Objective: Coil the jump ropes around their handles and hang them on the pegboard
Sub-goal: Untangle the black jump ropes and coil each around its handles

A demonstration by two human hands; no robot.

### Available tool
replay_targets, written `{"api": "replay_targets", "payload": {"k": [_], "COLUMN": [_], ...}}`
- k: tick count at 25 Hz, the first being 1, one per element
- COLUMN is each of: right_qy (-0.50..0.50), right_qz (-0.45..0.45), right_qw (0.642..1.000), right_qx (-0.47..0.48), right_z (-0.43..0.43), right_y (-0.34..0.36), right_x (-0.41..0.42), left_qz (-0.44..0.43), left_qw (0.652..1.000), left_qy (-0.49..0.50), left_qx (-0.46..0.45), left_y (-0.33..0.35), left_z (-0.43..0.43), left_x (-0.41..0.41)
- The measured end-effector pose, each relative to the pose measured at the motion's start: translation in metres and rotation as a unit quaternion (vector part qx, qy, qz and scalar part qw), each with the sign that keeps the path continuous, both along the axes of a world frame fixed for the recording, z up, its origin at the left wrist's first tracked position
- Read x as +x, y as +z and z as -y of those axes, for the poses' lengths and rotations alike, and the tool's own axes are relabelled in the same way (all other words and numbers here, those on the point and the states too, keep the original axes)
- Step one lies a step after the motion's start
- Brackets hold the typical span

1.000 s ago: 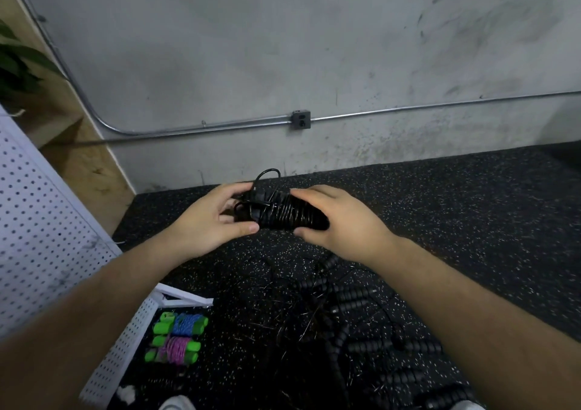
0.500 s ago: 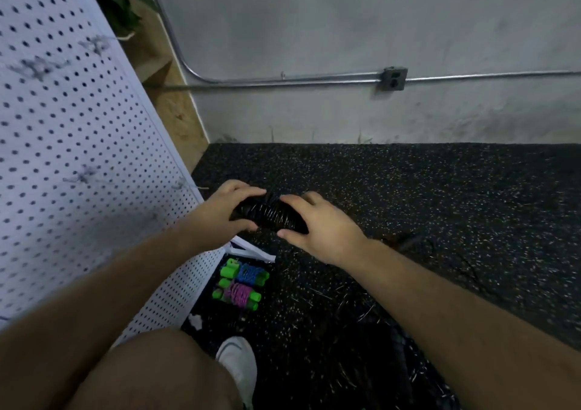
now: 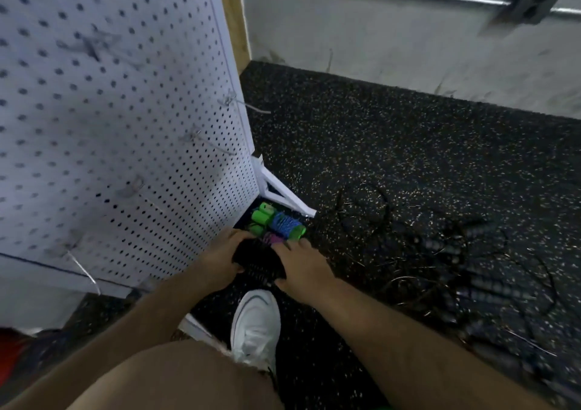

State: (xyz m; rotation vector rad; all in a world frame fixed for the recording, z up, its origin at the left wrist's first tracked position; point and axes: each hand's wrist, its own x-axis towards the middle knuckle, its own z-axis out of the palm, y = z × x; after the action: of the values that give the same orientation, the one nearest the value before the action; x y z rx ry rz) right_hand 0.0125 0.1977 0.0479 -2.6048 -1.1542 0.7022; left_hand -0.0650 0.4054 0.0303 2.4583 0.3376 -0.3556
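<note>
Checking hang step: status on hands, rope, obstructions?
Left hand, right hand both grip coiled black rope. Not hung yet; pegboard at left. Green-handled ropes on floor just beyond.

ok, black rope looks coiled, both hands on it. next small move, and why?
Probably raise the coiled black rope toward a bare hook on the pegboard. The left hand and right hand grip it low, by the board's foot, beside two green-handled coils on the floor; the hooks in view look empty, though blurred.
</note>
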Motion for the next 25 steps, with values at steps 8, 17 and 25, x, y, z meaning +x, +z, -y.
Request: {"api": "replay_targets", "payload": {"k": [8, 17, 25], "right_qy": [-0.024, -0.04, -0.118], "right_qz": [-0.06, -0.11, -0.122], "right_qw": [0.997, 0.986, 0.978], "right_qx": [0.048, 0.117, 0.119], "right_z": [-0.071, -0.045, 0.022], "right_y": [-0.112, -0.106, -0.088], "right_x": [-0.054, -0.073, -0.07], "left_qz": [-0.045, -0.122, -0.051], "left_qw": [0.996, 0.991, 0.997], "left_qy": [0.043, 0.049, -0.033], "left_qx": [0.069, 0.004, 0.049], "left_y": [-0.095, -0.094, -0.078], "left_z": [-0.044, 0.001, 0.077], "left_x": [-0.057, -0.054, -0.033]}}
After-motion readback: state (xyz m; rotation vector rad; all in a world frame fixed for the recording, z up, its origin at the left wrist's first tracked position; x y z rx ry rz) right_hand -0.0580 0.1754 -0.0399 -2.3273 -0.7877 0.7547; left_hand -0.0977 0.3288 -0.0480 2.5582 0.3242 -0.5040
